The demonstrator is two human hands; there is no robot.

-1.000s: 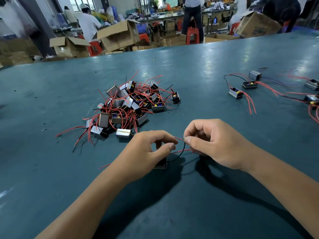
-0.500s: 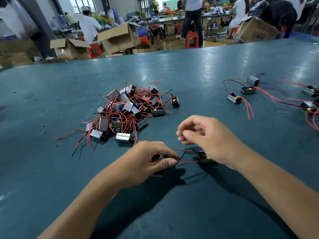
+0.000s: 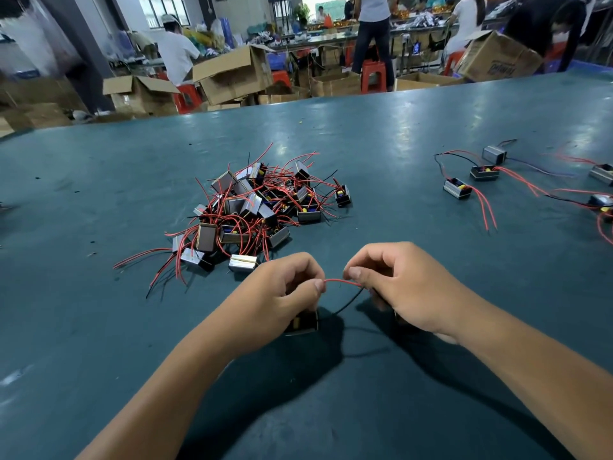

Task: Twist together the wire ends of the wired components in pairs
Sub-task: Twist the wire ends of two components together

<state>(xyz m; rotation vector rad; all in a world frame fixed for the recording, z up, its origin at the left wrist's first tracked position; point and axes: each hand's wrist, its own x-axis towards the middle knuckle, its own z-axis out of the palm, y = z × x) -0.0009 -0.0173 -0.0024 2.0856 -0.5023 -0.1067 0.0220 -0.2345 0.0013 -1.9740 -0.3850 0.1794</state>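
Left hand: the left hand (image 3: 282,287) has its fingers curled, thumb and forefinger pinching one end of the red wire (image 3: 341,282); a small component (image 3: 303,323) sits under its palm, partly hidden
Right hand: the right hand (image 3: 401,287) is curled too, thumb and forefinger pinching the other end of the red wire; whatever component lies beneath it is hidden by the hand
Wires: the red wire spans the short gap between the two hands; a black wire (image 3: 348,303) dips below it, running from under the right hand's fingers toward the left hand's component
Step in hand: judged as the two hands bringing wire ends together to twist a pair; whether a twist has formed yet is too small to tell
Risk, slipping: the ends are thin and held only at the fingertips, so a loose pinch could let one spring free
Risk, wrong pairing: red and black lie just beside each other under the right hand, so the wrong ends could get joined
Risk, pulling: tension across the gap could drag the component out from under the left hand
Unsorted pile: a heap of components (image 3: 252,207) lies beyond the left hand, apart from it; its trailing red leads reach near and could snag
Pieces set aside: more components (image 3: 457,188) lie well beyond the right hand on the table (image 3: 365,134)
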